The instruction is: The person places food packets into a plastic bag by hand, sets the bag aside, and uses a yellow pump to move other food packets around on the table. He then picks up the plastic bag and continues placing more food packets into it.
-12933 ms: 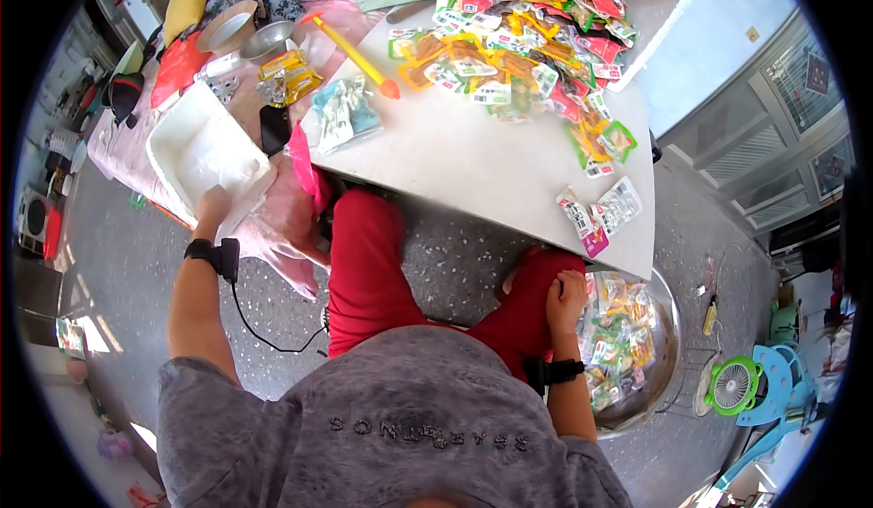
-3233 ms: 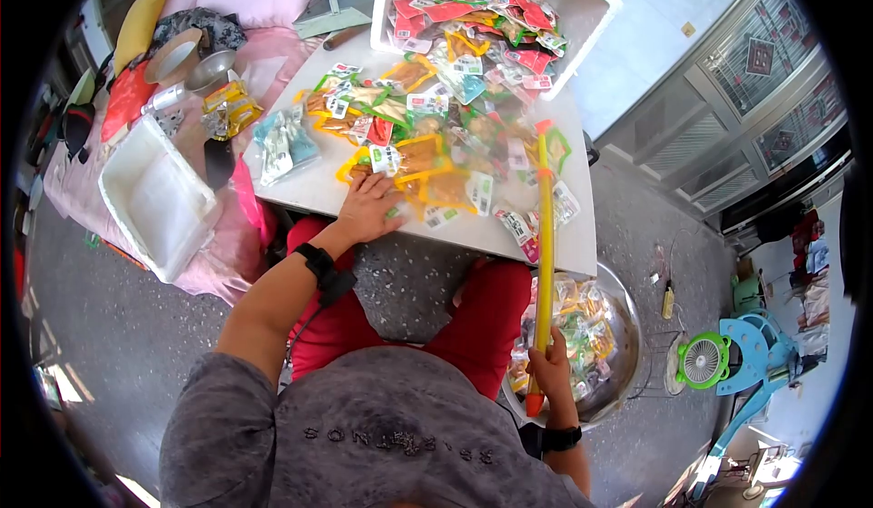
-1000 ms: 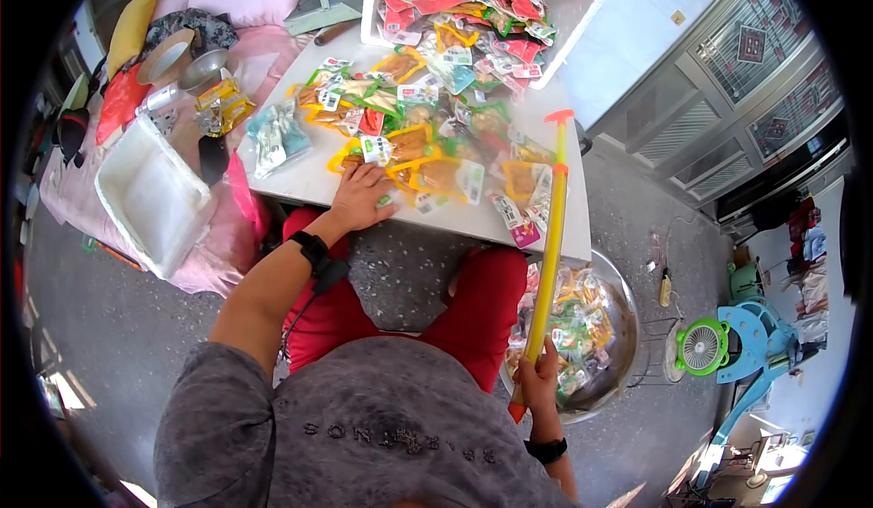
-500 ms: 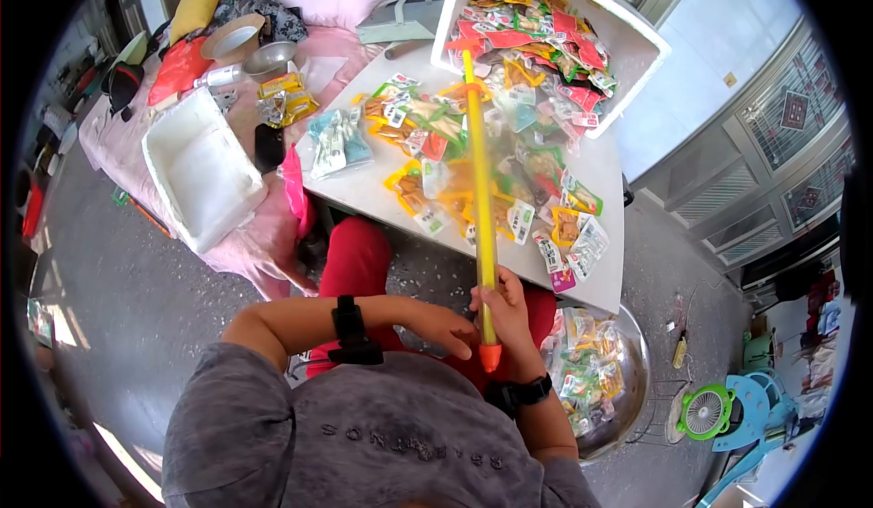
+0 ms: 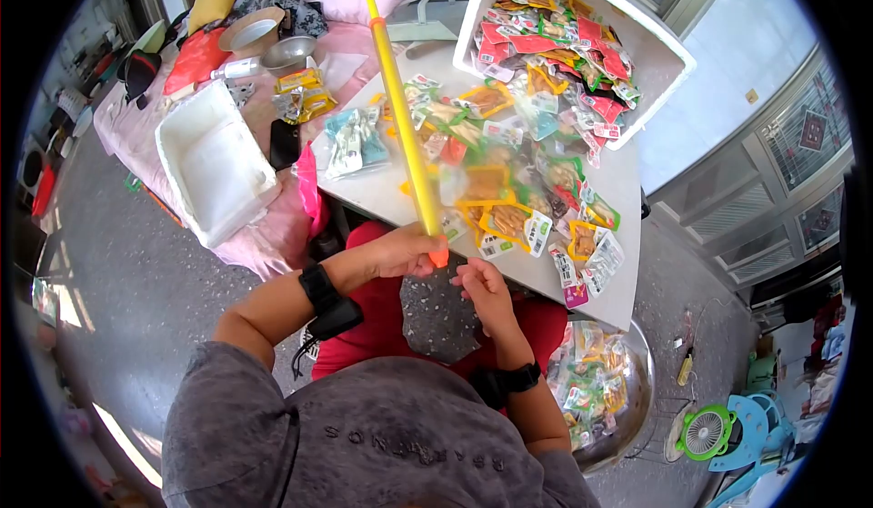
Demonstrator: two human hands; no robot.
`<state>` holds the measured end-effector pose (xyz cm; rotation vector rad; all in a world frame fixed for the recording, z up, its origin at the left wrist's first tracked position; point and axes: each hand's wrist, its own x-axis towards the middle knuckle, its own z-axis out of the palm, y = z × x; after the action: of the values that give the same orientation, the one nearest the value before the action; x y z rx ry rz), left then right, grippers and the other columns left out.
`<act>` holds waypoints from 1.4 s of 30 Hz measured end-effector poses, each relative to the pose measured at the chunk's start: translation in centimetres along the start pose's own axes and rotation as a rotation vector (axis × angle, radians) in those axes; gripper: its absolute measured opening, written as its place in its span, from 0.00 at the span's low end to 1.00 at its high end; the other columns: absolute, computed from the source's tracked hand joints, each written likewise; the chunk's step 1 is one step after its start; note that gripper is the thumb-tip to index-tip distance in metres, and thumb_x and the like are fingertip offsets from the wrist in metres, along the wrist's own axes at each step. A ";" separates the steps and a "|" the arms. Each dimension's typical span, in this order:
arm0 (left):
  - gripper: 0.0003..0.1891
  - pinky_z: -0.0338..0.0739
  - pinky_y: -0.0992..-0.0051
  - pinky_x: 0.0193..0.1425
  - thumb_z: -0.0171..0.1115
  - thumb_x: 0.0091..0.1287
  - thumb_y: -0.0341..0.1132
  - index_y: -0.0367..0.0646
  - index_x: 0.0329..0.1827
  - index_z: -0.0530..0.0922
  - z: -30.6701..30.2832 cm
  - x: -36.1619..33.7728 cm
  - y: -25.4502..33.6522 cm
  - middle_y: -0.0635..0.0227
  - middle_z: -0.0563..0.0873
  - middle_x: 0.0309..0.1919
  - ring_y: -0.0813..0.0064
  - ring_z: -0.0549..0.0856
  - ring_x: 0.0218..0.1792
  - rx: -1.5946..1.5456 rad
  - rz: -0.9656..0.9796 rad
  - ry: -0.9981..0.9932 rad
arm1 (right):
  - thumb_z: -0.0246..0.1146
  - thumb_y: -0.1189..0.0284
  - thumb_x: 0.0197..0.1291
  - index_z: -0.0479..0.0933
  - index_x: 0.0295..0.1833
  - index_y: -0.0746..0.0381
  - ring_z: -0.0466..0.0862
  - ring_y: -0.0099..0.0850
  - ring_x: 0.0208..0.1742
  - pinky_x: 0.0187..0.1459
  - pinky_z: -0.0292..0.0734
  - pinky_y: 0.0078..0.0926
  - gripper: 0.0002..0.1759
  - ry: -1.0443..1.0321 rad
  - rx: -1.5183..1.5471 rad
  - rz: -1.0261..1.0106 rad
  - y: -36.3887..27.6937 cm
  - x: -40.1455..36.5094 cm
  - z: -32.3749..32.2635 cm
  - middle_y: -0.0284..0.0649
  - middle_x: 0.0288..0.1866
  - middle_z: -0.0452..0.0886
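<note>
A long yellow tube [image 5: 406,126] with an orange-red T-shaped end and an orange tip looks like a toy hand pump. It slants up over the table, tilted to the left. My left hand [image 5: 400,251] is closed around its lower end, just above the orange tip. Right of that tip, apart from the tube, is my right hand [image 5: 486,294], its fingers loosely bent and apart, with nothing seen in them. Beyond both hands, sealed snack packets [image 5: 514,221] lie spread across the white table [image 5: 596,303]; the tube hides a few.
A white foam box [image 5: 668,80] full of packets lies tipped at the table's back. More packets fill a metal basin [image 5: 644,372] on the floor to the right. On the pink-covered bed stand a white foam tray [image 5: 214,162] and bowls [image 5: 287,53]. A green fan [image 5: 706,432] is at lower right.
The tube has passed from my right hand to my left and swung left, its T-shaped end now over the bed side. My right hand has let go. The view has shifted slightly.
</note>
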<state>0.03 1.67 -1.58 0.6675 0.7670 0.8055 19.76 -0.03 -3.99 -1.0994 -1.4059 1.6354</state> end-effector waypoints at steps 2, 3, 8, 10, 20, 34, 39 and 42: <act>0.11 0.69 0.86 0.18 0.58 0.56 0.36 0.43 0.38 0.68 -2.3 0.5 2.5 0.70 0.77 0.23 0.83 0.74 0.15 -0.039 0.045 0.013 | 0.51 0.73 0.57 0.61 0.54 0.67 0.75 0.27 0.41 0.38 0.69 0.19 0.19 0.021 0.011 0.028 0.7 -0.5 -0.8 0.41 0.44 0.73; 0.10 0.67 0.86 0.17 0.58 0.56 0.37 0.43 0.36 0.69 -3.2 0.8 4.0 0.71 0.76 0.21 0.83 0.72 0.14 -0.042 0.053 0.056 | 0.52 0.74 0.57 0.62 0.54 0.66 0.75 0.27 0.41 0.37 0.69 0.19 0.19 0.033 0.017 0.041 1.2 -0.7 -1.1 0.41 0.44 0.73; 0.08 0.64 0.86 0.17 0.55 0.57 0.38 0.45 0.30 0.68 -9.1 3.6 8.3 0.71 0.74 0.19 0.85 0.68 0.13 -0.087 -0.035 0.240 | 0.53 0.77 0.55 0.63 0.52 0.68 0.76 0.26 0.38 0.35 0.70 0.16 0.17 0.075 0.062 0.026 3.2 -1.4 -2.3 0.40 0.41 0.74; 0.08 0.65 0.86 0.18 0.55 0.58 0.39 0.45 0.28 0.68 -10.8 4.5 9.1 0.72 0.73 0.18 0.85 0.68 0.13 -0.137 -0.078 0.249 | 0.52 0.76 0.55 0.63 0.51 0.67 0.76 0.26 0.39 0.35 0.69 0.17 0.17 0.065 0.059 0.019 3.7 -1.6 -2.6 0.40 0.41 0.74; 0.03 0.69 0.84 0.25 0.51 0.60 0.33 0.45 0.34 0.68 -12.7 6.5 10.5 0.73 0.75 0.23 0.82 0.72 0.21 -0.226 0.195 0.374 | 0.51 0.75 0.56 0.64 0.50 0.64 0.76 0.24 0.40 0.36 0.68 0.17 0.14 0.053 0.071 0.045 4.0 -2.4 -2.0 0.37 0.40 0.74; 0.10 0.70 0.75 0.35 0.55 0.53 0.32 0.40 0.38 0.71 -13.2 3.0 9.3 0.70 0.75 0.26 0.74 0.76 0.32 0.552 0.683 0.840 | 0.51 0.76 0.55 0.65 0.49 0.63 0.76 0.24 0.38 0.34 0.69 0.17 0.14 0.084 0.074 -0.022 4.7 -2.0 -2.3 0.37 0.40 0.74; 0.10 0.70 0.67 0.37 0.53 0.53 0.33 0.39 0.35 0.73 -20.3 -5.7 8.4 0.58 0.77 0.27 0.62 0.76 0.35 1.317 0.714 1.337 | 0.52 0.77 0.56 0.65 0.49 0.66 0.76 0.23 0.37 0.33 0.69 0.15 0.14 0.149 0.041 -0.018 4.4 -2.1 -2.9 0.38 0.39 0.74; 0.14 0.70 0.64 0.43 0.53 0.51 0.37 0.39 0.38 0.74 -24.5 -11.4 7.4 0.54 0.78 0.34 0.56 0.76 0.39 1.538 0.458 1.567 | 0.53 0.77 0.55 0.65 0.49 0.66 0.76 0.23 0.37 0.33 0.69 0.15 0.14 0.159 0.035 -0.008 4.3 -2.1 -3.1 0.37 0.38 0.74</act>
<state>-27.73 1.76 -5.58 1.5784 2.8721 0.9835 23.51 -1.39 -8.03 -1.1745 -1.2726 1.5254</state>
